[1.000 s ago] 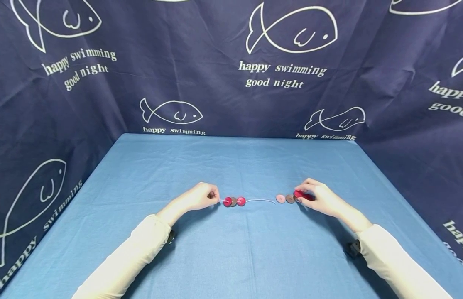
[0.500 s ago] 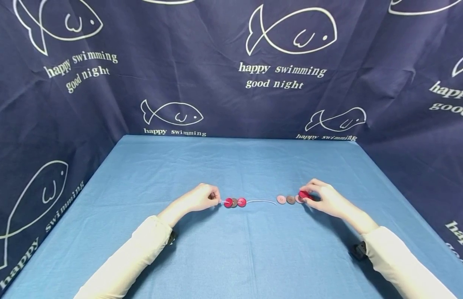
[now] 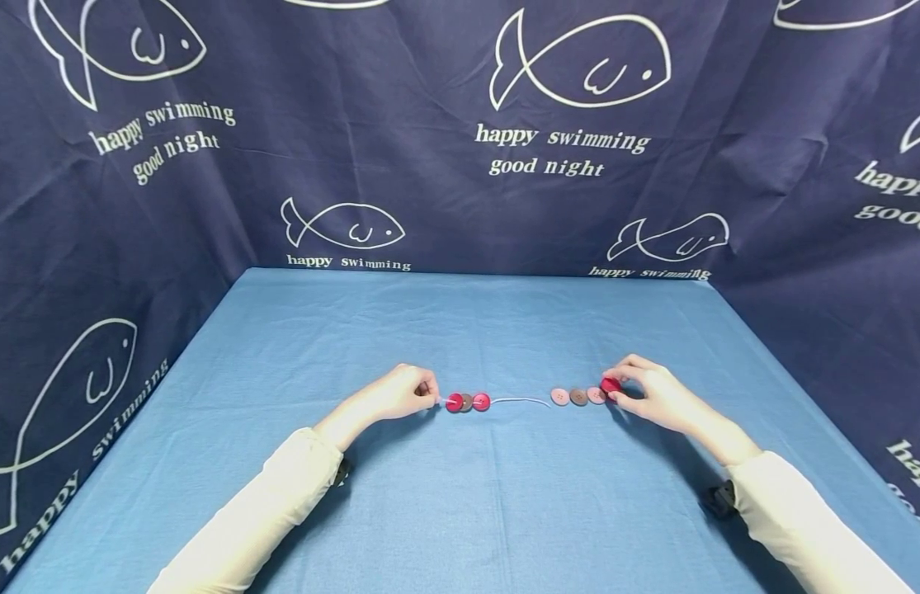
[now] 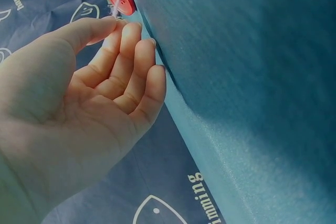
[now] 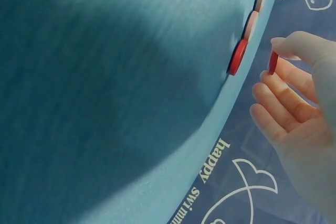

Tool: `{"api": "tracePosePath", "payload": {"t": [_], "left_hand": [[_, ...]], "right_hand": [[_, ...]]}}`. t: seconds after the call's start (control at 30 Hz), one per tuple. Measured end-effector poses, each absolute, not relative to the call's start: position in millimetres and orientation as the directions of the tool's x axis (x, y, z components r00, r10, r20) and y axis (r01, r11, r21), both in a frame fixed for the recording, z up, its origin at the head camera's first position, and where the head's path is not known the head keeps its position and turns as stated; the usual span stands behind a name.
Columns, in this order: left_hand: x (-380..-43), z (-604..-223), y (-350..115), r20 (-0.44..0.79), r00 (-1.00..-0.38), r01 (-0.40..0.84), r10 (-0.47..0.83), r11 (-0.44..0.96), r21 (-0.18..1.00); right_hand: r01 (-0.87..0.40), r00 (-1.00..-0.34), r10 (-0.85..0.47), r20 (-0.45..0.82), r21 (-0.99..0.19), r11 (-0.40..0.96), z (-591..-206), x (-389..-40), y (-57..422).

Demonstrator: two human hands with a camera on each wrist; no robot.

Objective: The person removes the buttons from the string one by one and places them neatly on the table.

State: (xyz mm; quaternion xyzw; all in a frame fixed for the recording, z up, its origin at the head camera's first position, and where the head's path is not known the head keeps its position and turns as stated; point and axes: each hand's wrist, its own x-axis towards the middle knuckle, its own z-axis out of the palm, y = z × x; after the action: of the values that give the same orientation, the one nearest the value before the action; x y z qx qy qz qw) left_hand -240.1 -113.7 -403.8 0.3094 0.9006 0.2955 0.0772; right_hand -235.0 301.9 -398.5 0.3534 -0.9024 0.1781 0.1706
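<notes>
My left hand (image 3: 406,391) pinches the end of a thin white string (image 3: 521,400) between thumb and forefinger. The string runs through a red button (image 3: 455,403), a brown button (image 3: 466,403) and another red button (image 3: 481,402); its free end trails to the right. Over the right end of a row of loose buttons, my right hand (image 3: 648,396) pinches a red button (image 5: 273,62) by its edge. Just below it, in the right wrist view, a further red button (image 5: 238,57) lies on the cloth at the row's end.
To the left in that row lie a pink button (image 3: 559,397), a brown button (image 3: 578,397) and a second pink button (image 3: 596,395). The table has a blue cloth (image 3: 445,503) over it. Dark blue fabric (image 3: 445,165) printed with fish stands behind and at both sides.
My right hand has moved a little to the right with the red button, uncovering the second pink button of the row. The left hand keeps its place on the string.
</notes>
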Motion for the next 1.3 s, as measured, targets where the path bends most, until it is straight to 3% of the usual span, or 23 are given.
{"api": "tracePosePath", "payload": {"t": [1.3], "left_hand": [[-243.1, -403.2, -114.4, 0.032, -0.800, 0.504, 0.599, 0.642, 0.578]], "right_hand": [[-0.628, -0.755, -0.523, 0.396, -0.207, 0.750, -402.7, -234.5, 332.4]]}}
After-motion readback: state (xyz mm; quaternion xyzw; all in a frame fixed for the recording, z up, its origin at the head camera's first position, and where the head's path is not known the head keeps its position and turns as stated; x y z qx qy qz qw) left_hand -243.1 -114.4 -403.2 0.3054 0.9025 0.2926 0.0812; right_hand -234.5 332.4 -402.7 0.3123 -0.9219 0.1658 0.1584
